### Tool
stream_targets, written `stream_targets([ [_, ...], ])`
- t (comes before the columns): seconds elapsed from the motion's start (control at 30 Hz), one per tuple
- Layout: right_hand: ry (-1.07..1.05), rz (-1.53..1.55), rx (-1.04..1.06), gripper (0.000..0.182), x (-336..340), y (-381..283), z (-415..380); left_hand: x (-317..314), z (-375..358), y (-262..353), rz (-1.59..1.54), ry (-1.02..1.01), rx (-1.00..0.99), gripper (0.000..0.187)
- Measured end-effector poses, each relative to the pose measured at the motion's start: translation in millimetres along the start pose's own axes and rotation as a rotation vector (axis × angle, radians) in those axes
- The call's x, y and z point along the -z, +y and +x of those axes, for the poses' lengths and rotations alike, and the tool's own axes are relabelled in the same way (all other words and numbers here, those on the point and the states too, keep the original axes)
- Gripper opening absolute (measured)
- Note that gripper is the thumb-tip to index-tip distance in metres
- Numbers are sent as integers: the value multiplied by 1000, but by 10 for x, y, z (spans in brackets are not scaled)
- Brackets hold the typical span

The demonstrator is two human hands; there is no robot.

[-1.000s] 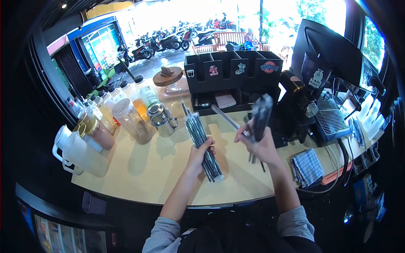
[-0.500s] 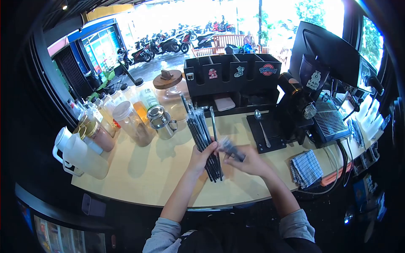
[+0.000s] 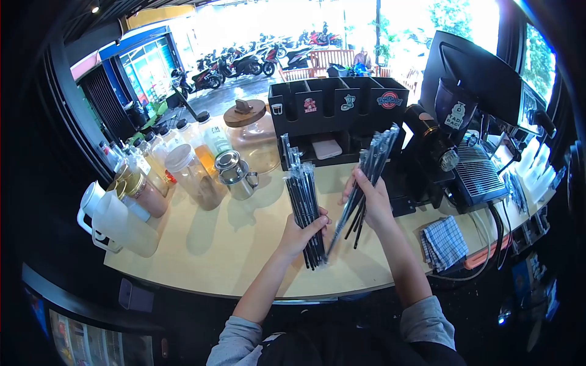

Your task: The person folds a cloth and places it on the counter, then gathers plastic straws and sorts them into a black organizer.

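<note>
A white sticker (image 3: 455, 114) on the dark hopper of the grinder (image 3: 434, 143) reads "LADI BACK" as far as the print resolves. The black organiser (image 3: 337, 104) carries four small stickers on its front compartments; the rightmost sticker (image 3: 389, 99), round with red and blue, bears lettering too small to read. No other text is legible.

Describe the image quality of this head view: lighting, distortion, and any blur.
Head view: strong fisheye bend with black corners; the street behind the black organizer is blown out white; the counter is evenly lit with soft shadows; the left hand and right hand holding black straws look reasonably sharp.
</note>
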State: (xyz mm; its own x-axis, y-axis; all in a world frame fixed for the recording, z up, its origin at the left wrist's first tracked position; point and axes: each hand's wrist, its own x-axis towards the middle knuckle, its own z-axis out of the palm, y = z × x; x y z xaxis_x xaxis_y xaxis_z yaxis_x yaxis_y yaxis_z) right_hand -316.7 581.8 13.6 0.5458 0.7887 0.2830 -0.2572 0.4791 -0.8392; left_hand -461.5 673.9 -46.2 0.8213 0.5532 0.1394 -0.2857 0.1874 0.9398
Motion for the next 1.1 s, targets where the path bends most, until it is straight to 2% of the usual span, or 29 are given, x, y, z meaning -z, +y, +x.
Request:
stream_targets([
  [0.13, -35, -63, -55, 20, -23, 51, -26, -34, -1, -4, 2, -14, -1, 22],
  [0.2, -161, -116, -229, 19, -41, -2, -57, -60, -2, 6, 31, 4, -6, 22],
  [0.27, -114, -167, -239, 18, -111, 1, -84, -81, 3, 2, 62, 9, -1, 22],
  [0.33, -111, -425, -162, 16, -132, 47, -79, -90, 2, -7, 95, 12, 4, 23],
  [0.43, -99, -339, -188, 16, -96, 57, -88, -84, -9, -1, 72, -25, -8, 22],
  [0.5, -74, -269, -212, 16, -59, 69, -95, -70, -32, 40, 15, -41, 53, 21],
  [0.6, -62, -111, -109, 16, 28, 165, -56, -31, -22, -15, -45, -21, 47, 20],
  [0.7, 122, -21, 75, 15, -11, 155, -3, 5, -8, -24, -93, -29, 48, 21],
  [0.73, 122, -21, 75, 15, -26, 91, -20, 13, -7, -18, -124, -41, 74, 23],
  [0.8, 13, 22, -61, 17, -20, -37, -52, 30, 14, -33, -124, -73, 73, 24],
  [0.87, -5, 1, -92, 20, -1, -73, -48, 27, 29, -35, -124, -106, 73, 24],
  [0.93, -128, -214, -175, 24, -27, -117, -54, 11, 34, -29, -109, -167, 81, 27],
  [1.0, -122, -199, -204, 29, -54, -73, -65, -19, 34, -27, -87, -191, 79, 27],
  [1.07, -99, -352, -210, 31, -69, -21, -63, -48, 41, -25, -64, -214, 74, 27],
  [1.1, -66, -305, -219, 29, -80, -25, -69, -59, 44, -27, -45, -210, 77, 27],
])
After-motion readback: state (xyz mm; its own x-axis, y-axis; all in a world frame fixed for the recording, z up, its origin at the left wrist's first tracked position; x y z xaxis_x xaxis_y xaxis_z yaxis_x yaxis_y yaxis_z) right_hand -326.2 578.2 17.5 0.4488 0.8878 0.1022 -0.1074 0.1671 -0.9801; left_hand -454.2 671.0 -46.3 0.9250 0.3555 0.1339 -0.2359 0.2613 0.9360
